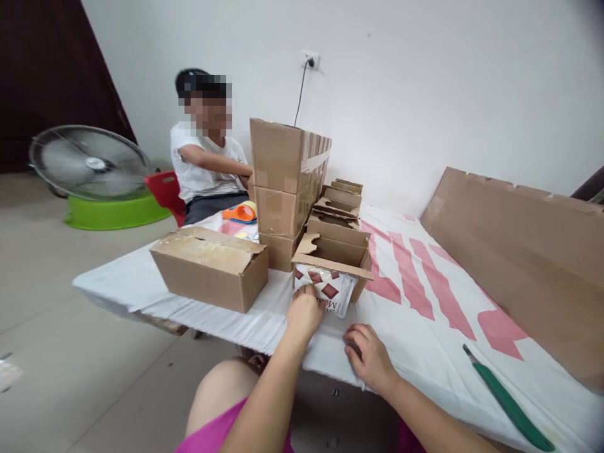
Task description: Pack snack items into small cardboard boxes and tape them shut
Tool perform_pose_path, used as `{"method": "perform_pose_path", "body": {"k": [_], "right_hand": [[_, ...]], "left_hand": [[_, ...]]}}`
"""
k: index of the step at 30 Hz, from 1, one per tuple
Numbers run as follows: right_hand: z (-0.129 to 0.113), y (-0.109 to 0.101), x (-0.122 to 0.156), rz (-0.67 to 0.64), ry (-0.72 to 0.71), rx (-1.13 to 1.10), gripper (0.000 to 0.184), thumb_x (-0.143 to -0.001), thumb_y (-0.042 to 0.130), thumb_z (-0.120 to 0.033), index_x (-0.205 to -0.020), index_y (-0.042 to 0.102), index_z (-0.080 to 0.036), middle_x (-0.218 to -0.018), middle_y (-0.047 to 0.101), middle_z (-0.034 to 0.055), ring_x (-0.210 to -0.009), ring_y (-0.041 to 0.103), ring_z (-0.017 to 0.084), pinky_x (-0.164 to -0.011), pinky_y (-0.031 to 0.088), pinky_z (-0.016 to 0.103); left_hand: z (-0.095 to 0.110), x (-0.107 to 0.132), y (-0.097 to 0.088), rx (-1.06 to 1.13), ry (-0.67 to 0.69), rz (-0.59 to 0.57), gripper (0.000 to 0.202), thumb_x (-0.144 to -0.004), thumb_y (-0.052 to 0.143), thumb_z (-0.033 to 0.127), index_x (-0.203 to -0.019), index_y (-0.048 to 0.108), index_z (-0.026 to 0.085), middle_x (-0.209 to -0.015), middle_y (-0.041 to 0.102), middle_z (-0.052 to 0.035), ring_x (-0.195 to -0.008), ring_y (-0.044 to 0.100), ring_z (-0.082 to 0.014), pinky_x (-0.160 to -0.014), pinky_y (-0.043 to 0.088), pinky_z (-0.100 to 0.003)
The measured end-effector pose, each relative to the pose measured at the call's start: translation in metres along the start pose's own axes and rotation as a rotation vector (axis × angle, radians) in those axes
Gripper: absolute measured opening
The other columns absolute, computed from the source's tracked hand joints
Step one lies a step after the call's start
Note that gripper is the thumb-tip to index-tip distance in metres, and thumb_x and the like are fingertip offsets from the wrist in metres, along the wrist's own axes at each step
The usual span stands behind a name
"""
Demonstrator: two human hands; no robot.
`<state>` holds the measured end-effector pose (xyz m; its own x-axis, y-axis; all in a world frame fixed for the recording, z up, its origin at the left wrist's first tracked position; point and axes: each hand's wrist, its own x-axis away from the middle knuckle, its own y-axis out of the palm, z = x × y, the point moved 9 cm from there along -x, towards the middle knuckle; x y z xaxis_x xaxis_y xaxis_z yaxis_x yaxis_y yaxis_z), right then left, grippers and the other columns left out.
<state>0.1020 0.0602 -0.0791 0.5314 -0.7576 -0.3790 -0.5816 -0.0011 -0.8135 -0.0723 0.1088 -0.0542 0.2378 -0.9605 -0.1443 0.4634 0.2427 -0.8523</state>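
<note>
My left hand [306, 313] is closed on the lower left part of a white printed packet [336, 290] with dark red diamond shapes. The packet stands against the near side of an open cardboard box [333, 255], its lettering upside down to me. My right hand [370, 358] rests near the table's front edge, right of the packet, with fingers loosely bent, thumb apart and nothing held. Left of my left hand sits a closed cardboard box [212, 270] with tape over its top.
Stacked taped boxes [278, 189] stand behind; more open boxes [337, 204] line up beside them. A green-handled cutter [509, 396] lies at right, before a large cardboard sheet [514, 264]. Across the table [410, 333], a person [212, 163] sits near an orange tape dispenser [240, 212].
</note>
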Motion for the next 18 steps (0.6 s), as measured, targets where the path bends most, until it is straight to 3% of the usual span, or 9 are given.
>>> {"method": "perform_pose_path", "body": {"k": [18], "right_hand": [[0.002, 0.006, 0.003, 0.004, -0.018, -0.013, 0.015, -0.086, 0.051, -0.012, -0.096, 0.060, -0.018, -0.101, 0.060, 0.0082, -0.097, 0.053, 0.023, -0.088, 0.047, 0.040]], "left_hand": [[0.015, -0.066, 0.025, -0.077, -0.109, -0.133, 0.053, -0.082, 0.066, 0.033, -0.124, 0.048, 0.007, -0.125, 0.058, -0.0222, -0.116, 0.058, -0.0293, -0.094, 0.045, -0.033]]}}
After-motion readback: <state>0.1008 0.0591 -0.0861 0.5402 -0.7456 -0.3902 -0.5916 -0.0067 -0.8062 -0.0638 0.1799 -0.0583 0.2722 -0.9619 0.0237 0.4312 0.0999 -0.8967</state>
